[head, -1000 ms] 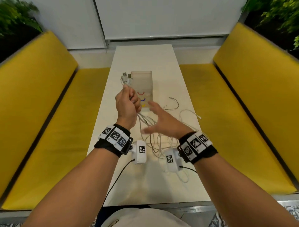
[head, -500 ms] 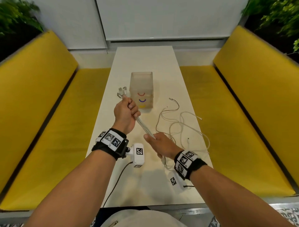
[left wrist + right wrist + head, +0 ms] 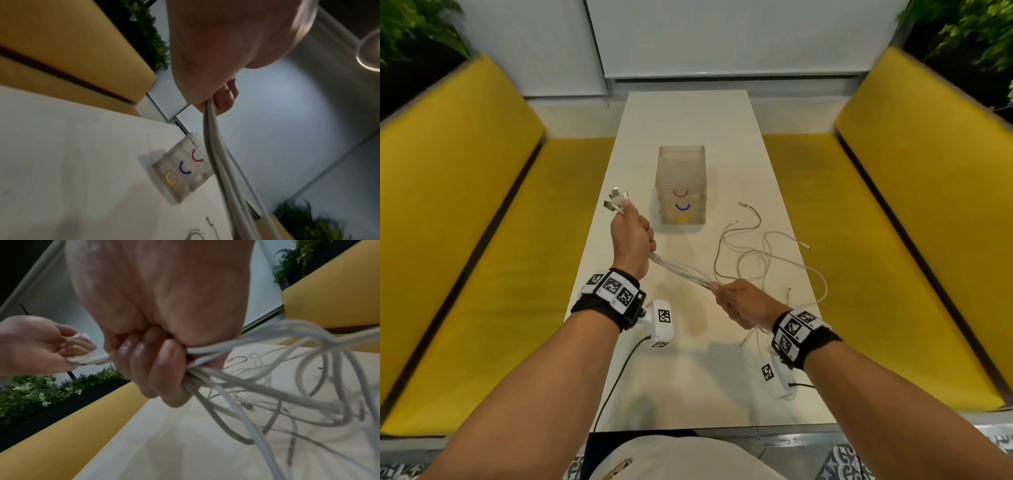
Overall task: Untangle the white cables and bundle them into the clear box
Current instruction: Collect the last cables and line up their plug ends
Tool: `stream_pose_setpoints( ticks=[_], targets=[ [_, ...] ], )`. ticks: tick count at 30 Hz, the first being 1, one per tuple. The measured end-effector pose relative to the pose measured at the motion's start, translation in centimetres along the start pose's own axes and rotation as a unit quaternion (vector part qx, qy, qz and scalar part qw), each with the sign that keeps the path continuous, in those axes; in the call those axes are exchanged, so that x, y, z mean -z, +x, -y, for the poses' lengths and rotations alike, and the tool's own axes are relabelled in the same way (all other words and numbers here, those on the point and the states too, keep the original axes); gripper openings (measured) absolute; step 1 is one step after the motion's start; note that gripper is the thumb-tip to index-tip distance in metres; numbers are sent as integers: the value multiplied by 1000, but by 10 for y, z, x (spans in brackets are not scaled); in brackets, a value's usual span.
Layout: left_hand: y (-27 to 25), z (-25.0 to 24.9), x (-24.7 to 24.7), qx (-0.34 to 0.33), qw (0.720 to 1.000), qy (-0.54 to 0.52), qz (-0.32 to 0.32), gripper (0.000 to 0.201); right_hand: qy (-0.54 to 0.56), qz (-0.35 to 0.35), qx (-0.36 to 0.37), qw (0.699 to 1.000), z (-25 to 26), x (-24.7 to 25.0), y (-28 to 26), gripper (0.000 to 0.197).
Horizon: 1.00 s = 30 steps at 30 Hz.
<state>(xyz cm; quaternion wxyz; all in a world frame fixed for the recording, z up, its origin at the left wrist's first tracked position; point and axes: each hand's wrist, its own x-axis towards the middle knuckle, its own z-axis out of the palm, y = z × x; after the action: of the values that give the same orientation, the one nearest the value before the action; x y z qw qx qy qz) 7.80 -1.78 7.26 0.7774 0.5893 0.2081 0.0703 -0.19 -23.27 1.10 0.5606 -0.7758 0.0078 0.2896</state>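
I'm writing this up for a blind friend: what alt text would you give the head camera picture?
Two bare hands stretch a bundle of white cables taut above a long white table: the left hand grips the plug end, the right hand grips lower down. Loose cable loops trail on the table beside a clear box, between yellow benches.

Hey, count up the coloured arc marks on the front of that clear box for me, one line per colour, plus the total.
Red arc: 1
Blue arc: 1
Yellow arc: 1
Total: 3 arcs, stacked top to bottom in that order on the clear box.
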Motion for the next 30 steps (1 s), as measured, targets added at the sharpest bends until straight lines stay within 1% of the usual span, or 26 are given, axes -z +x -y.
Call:
stream_pose_setpoints(
  ticks=[2,3,5,7,8,10,11,13,15,18,20,22,24,26,27,29,30],
  targets=[
    [-7,0,0,-42,991,113,53,47,-42,3,1,999,5,1,0,57],
    [-10,1,0,-72,977,180,86,47,-67,11,2,998,10,3,-1,57],
    [-14,6,0,-126,935,296,147,47,-99,39,-5,994,26,7,-1,50],
    [-17,14,-2,-152,902,353,199,50,-108,69,-18,992,46,10,-2,36],
    [-19,19,-4,-156,892,364,217,50,-111,80,-21,990,58,12,-3,31],
    [-26,27,-10,-153,888,353,253,39,-113,88,-24,989,81,16,-3,28],
    [-31,30,-13,-146,890,336,272,36,-109,88,-26,990,92,19,-2,27],
    [-39,34,-20,-137,899,289,300,39,-94,93,-26,991,109,25,1,24],
    [-45,31,-24,-140,910,246,305,41,-82,109,-30,990,117,28,4,23],
    [-48,33,-24,-149,908,224,320,47,-58,140,-50,987,116,32,6,24],
    [-50,37,-20,-141,908,213,333,55,-42,153,-53,986,114,34,6,22],
    [-48,41,-16,-131,909,226,325,69,-22,157,-47,986,114,38,4,20],
    [-46,43,-13,-116,914,232,313,75,-12,154,-49,987,114,41,2,19],
    [-44,40,-11,-94,913,229,323,70,-20,155,-60,986,114,43,3,21],
    [-43,38,-9,-87,908,234,335,65,-29,162,-69,984,113,45,3,23],
    [-41,33,-5,-80,891,257,364,52,-50,180,-85,979,111,48,5,25],
    [-41,30,-3,-77,882,271,379,51,-60,185,-93,977,111,50,4,27]
  ],
)
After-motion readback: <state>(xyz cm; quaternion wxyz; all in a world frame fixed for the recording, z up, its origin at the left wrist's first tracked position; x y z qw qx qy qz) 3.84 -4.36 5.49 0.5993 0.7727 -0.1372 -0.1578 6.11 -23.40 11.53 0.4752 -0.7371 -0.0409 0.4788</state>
